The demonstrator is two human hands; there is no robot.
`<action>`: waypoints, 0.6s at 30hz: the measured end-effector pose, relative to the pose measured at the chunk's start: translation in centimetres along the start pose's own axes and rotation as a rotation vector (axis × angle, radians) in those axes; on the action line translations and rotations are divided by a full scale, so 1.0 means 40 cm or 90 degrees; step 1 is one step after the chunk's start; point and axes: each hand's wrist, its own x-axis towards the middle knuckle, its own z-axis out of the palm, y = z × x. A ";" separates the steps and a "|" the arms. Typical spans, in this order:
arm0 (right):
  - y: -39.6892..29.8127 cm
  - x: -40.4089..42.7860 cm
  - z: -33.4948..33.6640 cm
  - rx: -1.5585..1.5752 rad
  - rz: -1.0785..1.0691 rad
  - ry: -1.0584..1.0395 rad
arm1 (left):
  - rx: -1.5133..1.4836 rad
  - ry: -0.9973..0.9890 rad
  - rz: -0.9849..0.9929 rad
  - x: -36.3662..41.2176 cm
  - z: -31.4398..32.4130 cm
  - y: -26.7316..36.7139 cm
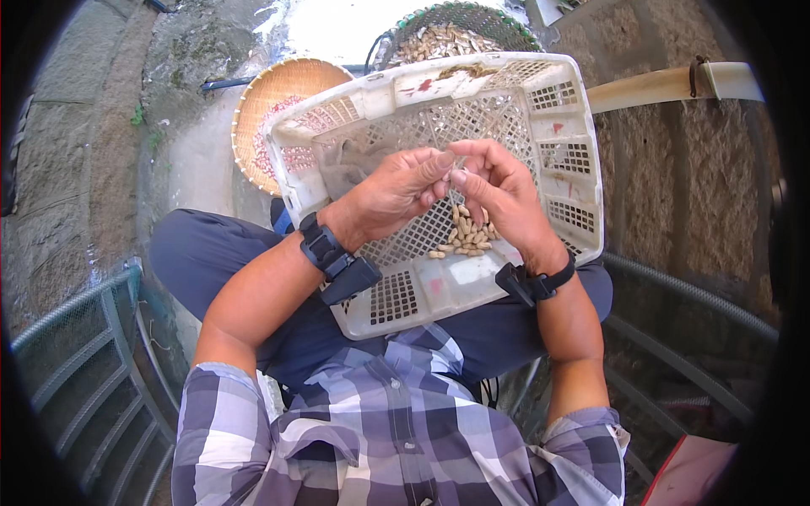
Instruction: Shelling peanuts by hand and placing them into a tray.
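My left hand [402, 186] and my right hand [500, 190] meet at the fingertips above a white plastic crate [443, 310] on my lap. Between the thumbs and forefingers both pinch a small pale peanut [458, 168], mostly hidden by the fingers. Below my right hand, a small heap of unshelled peanuts [468, 239] lies on the crate's lattice floor, partly covered by that hand. Beyond my left hand, a crumpled grey mesh cloth [351, 161] rests in the crate's left end.
Left of the crate, a round woven bamboo basket [304, 76] holds pink-and-white peanut kernels [269, 136]. Behind the crate stands a green-rimmed mesh basket [516, 31] with peanut shells [443, 41]. A pale pole [658, 86] crosses at right. Metal chair arms [76, 307] flank me.
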 end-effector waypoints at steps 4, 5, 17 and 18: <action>-0.001 -0.004 -0.003 0.012 0.021 -0.023 | 0.024 -0.002 -0.011 -0.009 0.012 0.005; 0.004 -0.005 -0.007 0.015 0.017 -0.013 | 0.024 -0.003 -0.012 -0.009 0.014 0.004; -0.010 -0.012 0.004 -0.143 -0.148 -0.032 | 0.000 -0.062 -0.020 -0.016 0.016 0.012; -0.015 -0.014 0.010 0.014 -0.075 -0.032 | 0.019 -0.048 -0.021 -0.016 0.018 0.011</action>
